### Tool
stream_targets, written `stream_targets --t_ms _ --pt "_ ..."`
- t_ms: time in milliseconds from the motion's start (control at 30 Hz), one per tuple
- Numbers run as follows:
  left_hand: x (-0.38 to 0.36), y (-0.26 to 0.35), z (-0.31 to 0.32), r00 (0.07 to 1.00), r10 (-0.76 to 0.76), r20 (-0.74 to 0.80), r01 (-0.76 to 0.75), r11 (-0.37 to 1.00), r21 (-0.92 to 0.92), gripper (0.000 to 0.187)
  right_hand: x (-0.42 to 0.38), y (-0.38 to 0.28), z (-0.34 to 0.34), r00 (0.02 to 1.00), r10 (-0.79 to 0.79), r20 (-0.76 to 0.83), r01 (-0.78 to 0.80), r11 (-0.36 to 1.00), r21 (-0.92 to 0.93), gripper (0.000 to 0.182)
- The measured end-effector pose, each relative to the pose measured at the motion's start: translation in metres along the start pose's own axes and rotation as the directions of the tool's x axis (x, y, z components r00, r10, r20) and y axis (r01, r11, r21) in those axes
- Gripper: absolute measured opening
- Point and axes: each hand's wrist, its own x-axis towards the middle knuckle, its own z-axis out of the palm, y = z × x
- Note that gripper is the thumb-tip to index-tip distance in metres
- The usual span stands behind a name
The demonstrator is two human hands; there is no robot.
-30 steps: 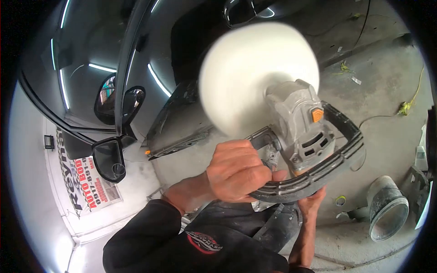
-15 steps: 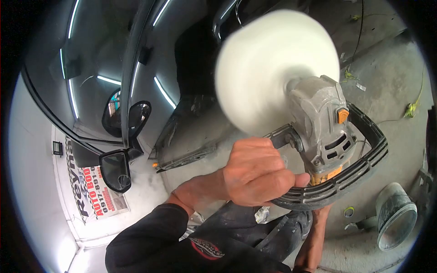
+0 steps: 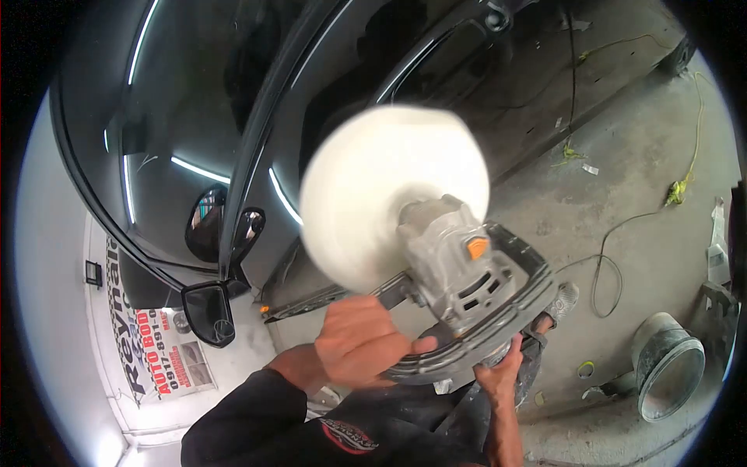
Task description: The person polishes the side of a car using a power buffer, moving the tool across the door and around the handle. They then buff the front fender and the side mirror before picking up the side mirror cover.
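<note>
My left hand (image 3: 362,342) is wrapped around the black loop handle (image 3: 498,331) of a rotary polisher (image 3: 447,253). My right hand (image 3: 502,370) grips the rear body of the same polisher, below the loop and partly hidden by it. A round white polishing pad (image 3: 373,179) is blurred by spinning at the head of the tool. In this view the pad overlaps the glossy black car door (image 3: 311,101).
A side mirror (image 3: 208,311) juts out at the left, near a printed banner (image 3: 167,350) on the white wall. A power cord (image 3: 618,284) loops across the grey floor. To the lower right lies a dusty, funnel-shaped duct (image 3: 669,366), with a roll of tape (image 3: 586,369) beside it.
The polisher has moved left and down in view, with both hands on it. My right hand, mostly hidden before, now shows on the tool's rear body. The view has shifted somewhat.
</note>
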Motion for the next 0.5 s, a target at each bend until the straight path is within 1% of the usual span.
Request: stream_targets --t_ms 33,133,233,333,367,467,500 --pt "0.0 0.002 -0.004 1.0 -0.022 0.011 0.022 1.0 0.006 0.032 -0.001 -0.011 -0.002 1.0 0.009 0.012 -0.009 1.0 -0.002 0.099" --pt "0.01 0.008 -0.008 0.998 -0.037 -0.055 0.037 0.999 -0.005 0.032 0.0 -0.035 -0.008 0.997 -0.05 -0.057 0.049 0.998 -0.024 0.084" --pt "0.031 0.009 -0.013 0.999 -0.024 -0.02 0.025 0.999 0.042 0.031 0.006 -0.057 -0.023 0.999 -0.017 -0.049 0.016 1.0 -0.021 0.098" --pt "0.054 0.008 -0.009 0.998 0.008 -0.065 -0.003 0.997 0.078 0.03 0.016 -0.073 -0.039 0.996 0.039 -0.082 -0.043 0.998 -0.045 0.095" --pt "0.066 0.01 -0.006 0.993 0.033 -0.111 -0.025 0.998 0.066 0.028 0.021 -0.077 -0.042 0.993 0.016 -0.114 -0.023 0.998 -0.06 0.091" --pt "0.091 0.008 0.001 0.983 0.095 -0.158 -0.084 0.993 0.078 0.027 0.032 -0.087 -0.047 0.982 -0.034 -0.184 0.028 0.999 -0.033 0.079" --pt "0.1 0.014 -0.002 0.99 0.055 -0.132 -0.04 0.992 0.117 0.029 0.036 -0.091 -0.049 0.977 -0.061 -0.203 0.057 0.998 -0.027 0.078"
